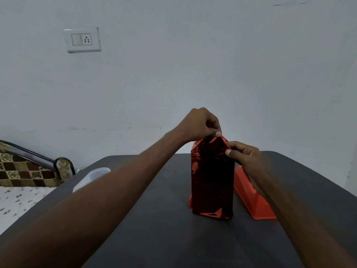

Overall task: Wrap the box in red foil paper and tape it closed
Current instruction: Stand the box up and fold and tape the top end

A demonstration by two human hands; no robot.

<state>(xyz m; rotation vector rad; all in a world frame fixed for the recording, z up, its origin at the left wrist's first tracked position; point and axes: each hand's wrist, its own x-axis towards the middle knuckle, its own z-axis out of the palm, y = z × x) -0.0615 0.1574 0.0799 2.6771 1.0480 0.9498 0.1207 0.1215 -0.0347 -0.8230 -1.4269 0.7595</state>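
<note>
A tall box covered in shiny red foil paper (211, 180) stands upright on its end on the dark grey table (154, 229). My left hand (201, 123) pinches the foil at the top of the box from above. At the top right edge, my right hand (243, 153) pinches the foil between thumb and fingers. The loose foil at the top rises into a peak between both hands. Foil at the bottom end is folded under with creased corners. The box itself is hidden under the paper.
An orange tape dispenser (253, 198) lies on the table right of the box, partly behind my right forearm. A white plastic container (92, 176) sits at the table's left edge. A bed with patterned fabric (23, 171) stands at the left. The wall is just behind.
</note>
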